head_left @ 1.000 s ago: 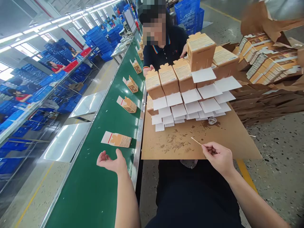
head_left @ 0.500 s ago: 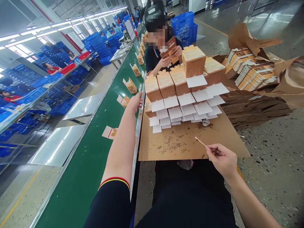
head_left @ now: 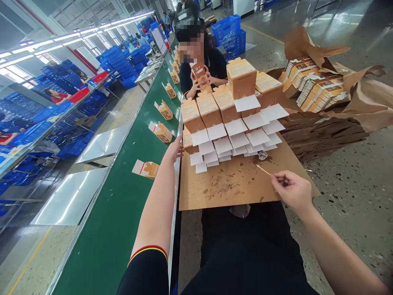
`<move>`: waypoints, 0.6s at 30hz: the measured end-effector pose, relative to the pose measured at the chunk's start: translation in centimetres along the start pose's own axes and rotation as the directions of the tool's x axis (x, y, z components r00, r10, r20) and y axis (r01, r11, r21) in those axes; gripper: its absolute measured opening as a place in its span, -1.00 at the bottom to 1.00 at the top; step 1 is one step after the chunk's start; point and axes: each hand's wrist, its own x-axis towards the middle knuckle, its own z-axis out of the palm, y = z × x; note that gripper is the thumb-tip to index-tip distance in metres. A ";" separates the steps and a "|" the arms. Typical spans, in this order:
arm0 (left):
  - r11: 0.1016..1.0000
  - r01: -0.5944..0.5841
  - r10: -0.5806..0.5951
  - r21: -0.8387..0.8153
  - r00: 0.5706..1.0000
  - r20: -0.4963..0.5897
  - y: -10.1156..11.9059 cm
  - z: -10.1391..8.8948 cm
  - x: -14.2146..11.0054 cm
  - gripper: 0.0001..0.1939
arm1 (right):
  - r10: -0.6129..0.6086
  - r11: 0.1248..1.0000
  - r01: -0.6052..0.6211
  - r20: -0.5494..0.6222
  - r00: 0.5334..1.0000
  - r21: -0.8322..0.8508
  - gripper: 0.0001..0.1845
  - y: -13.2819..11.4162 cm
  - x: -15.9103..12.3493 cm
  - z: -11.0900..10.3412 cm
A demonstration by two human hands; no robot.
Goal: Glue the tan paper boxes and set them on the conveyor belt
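Note:
Between thumb and fingers my right hand pinches a thin cotton swab, its tip over the stained cardboard sheet. A small clear round dish lies just beyond that tip. My left hand is open at the metal belt edge, its fingers beside the lower left box of a stack; whether they touch it I cannot tell. Orange-brown cartons with white flaps sticking toward me form this stack. Left of my hand, an open-flapped carton lies on the green conveyor.
More cartons stand along the belt, one near my forearm. Across the stack a co-worker holds a brown carton. Flat cartons lie in torn brown paper at the right. Blue crates stand behind.
My left hand has drawn back toward me along the belt edge. The cotton swab's tip now lies closer to the clear dish. The co-worker has turned the carton they hold.

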 end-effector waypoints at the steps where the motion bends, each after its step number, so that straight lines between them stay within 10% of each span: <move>1: 1.000 0.005 -0.005 -0.002 1.000 0.009 -0.2 0.2 -0.1 -0.56 | -0.012 1.000 0.012 0.006 1.000 -0.023 -0.59 -0.1 0.7 0.0; 10: 0.988 0.027 -0.011 -0.154 0.995 0.103 -3.0 -0.2 -2.3 -0.59 | -0.106 0.919 0.131 0.085 0.991 -0.372 -0.88 -0.3 5.6 -0.8; 18: 0.946 0.077 -0.035 -0.314 0.990 0.138 -3.7 1.8 -1.8 -0.54 | -0.065 0.851 0.222 0.324 0.944 -0.476 -0.70 1.0 9.8 0.1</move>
